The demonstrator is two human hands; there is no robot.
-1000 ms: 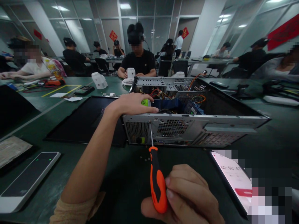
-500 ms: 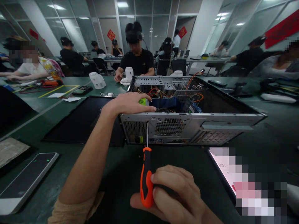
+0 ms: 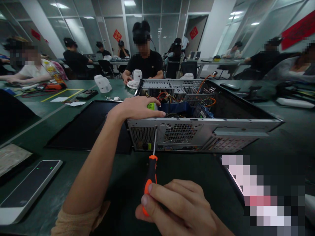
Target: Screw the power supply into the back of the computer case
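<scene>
An opened computer case lies on its side, its perforated metal back facing me. Wires and a wide blue ribbon cable show inside. Over the left end of its upper edge rests my left hand, fingers stretched out, beside the part with a yellow-green label. In front of the case, my right hand pinches the orange-and-black handle of a screwdriver. The shaft points away from me, its tip at the back panel near the vent grille. Whether a screw sits under the tip, I cannot tell.
A black side panel lies flat left of the case. A white device with a dark screen is at the near left, and a partly blurred phone at the right. Across the table sits a person by a white fan.
The screwdriver handle has turned in my right hand, and the fingers have shifted left around it. The handle end now leans slightly more left. My left hand stays on the case.
</scene>
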